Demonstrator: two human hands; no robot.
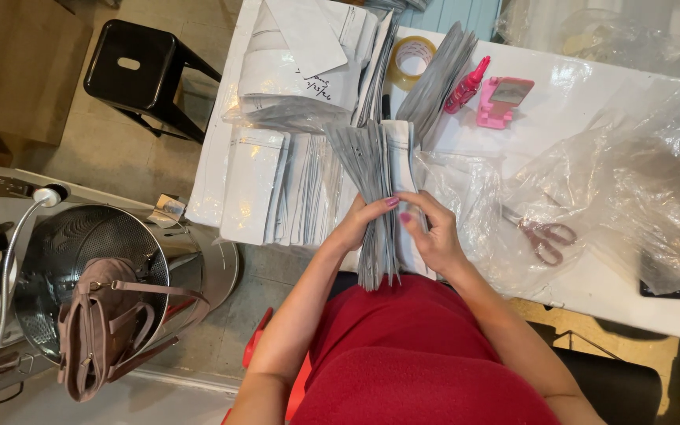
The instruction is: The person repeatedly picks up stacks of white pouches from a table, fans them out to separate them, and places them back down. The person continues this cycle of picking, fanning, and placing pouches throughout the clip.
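Note:
A thick stack of flat grey pouches (373,189) stands on edge over the near edge of the white table (584,102), fanning out away from me. My left hand (360,223) grips the stack's left side, thumb across the top. My right hand (433,234) holds the right side, with its fingertips pressed into the pouches. More white and grey pouches (277,189) lie in overlapping rows just left of the stack.
Another pile of pouches (308,59), a tape roll (409,59), a pink bottle (467,85) and a pink holder (501,101) sit at the far side. Crumpled clear plastic (615,181) covers pink-handled scissors (545,236). A black stool (131,67), a metal drum (92,267) and a bag (100,330) are on the left.

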